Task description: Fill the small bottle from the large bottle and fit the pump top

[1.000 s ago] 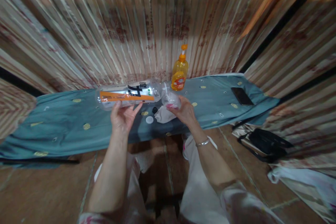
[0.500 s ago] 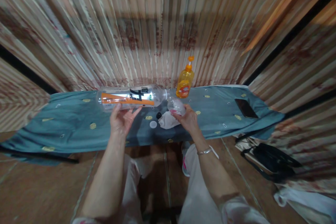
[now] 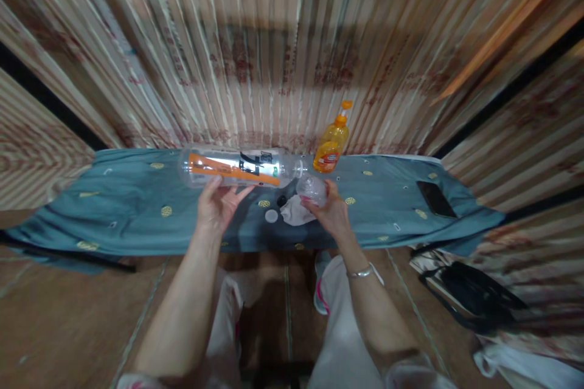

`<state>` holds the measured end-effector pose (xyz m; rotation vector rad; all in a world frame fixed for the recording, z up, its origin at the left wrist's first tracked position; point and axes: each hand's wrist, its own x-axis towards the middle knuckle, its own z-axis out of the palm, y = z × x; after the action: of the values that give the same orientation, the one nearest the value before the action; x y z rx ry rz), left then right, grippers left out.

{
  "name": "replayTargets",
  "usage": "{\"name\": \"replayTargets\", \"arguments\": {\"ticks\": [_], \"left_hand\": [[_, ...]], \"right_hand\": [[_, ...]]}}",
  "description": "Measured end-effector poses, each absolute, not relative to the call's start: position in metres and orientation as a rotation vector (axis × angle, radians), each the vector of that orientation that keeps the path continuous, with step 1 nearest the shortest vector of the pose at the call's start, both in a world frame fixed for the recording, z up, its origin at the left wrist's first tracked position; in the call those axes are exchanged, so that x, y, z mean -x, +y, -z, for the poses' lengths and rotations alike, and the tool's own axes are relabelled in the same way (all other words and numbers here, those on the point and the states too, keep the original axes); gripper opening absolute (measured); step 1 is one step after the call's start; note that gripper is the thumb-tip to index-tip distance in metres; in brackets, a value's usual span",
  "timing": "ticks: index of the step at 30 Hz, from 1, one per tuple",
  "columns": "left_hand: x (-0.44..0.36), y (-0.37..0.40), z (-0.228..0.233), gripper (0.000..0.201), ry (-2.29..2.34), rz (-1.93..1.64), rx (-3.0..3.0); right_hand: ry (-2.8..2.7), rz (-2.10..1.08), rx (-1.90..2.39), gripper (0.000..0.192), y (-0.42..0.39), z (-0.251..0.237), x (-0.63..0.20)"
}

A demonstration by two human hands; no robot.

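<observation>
A large clear plastic bottle [image 3: 228,167] with an orange, black and silver label lies sideways in the air, its neck pointing right. Beneath its middle, my left hand [image 3: 221,203] supports it, thumb at the front and some fingers stretched out. My right hand [image 3: 332,209] is closed around a small clear plastic container [image 3: 312,189], held just below and right of the bottle's neck; whether the two touch I cannot tell. Under them on the cloth are a crumpled whitish cloth [image 3: 295,211], a small black round piece [image 3: 281,200] and a white round cap [image 3: 271,216].
An orange pump bottle [image 3: 329,149] stands at the back of the narrow table, whose teal cloth [image 3: 137,219] hangs over the edge. A dark phone [image 3: 435,199] lies on the right. Striped curtains [image 3: 274,61] surround the table. A black bag [image 3: 474,292] is at lower right.
The view has shifted slightly, so the tabletop things appear further right. Both hands keep their holds. The small container looks turned somewhat, its near end less aligned with the bottle's neck.
</observation>
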<state>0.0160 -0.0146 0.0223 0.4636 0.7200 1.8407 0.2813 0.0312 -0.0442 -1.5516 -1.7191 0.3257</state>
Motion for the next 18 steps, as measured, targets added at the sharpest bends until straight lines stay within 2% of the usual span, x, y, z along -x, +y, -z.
{"name": "replayTargets", "arguments": {"ticks": [3, 10, 18], "left_hand": [[-0.016, -0.015, -0.022, 0.037, 0.724, -1.845, -0.473], [-0.017, -0.016, -0.022, 0.037, 0.716, -1.835, -0.465], [-0.026, -0.012, -0.022, 0.039, 0.712, -1.827, -0.475]], "right_hand": [[-1.812, -0.309, 1.543, 0.088, 0.029, 0.041, -0.284], [-1.845, -0.333, 1.658, 0.057, 0.022, 0.032, -0.285], [-1.801, -0.366, 1.677, 0.054, 0.020, 0.031, -0.281]]}}
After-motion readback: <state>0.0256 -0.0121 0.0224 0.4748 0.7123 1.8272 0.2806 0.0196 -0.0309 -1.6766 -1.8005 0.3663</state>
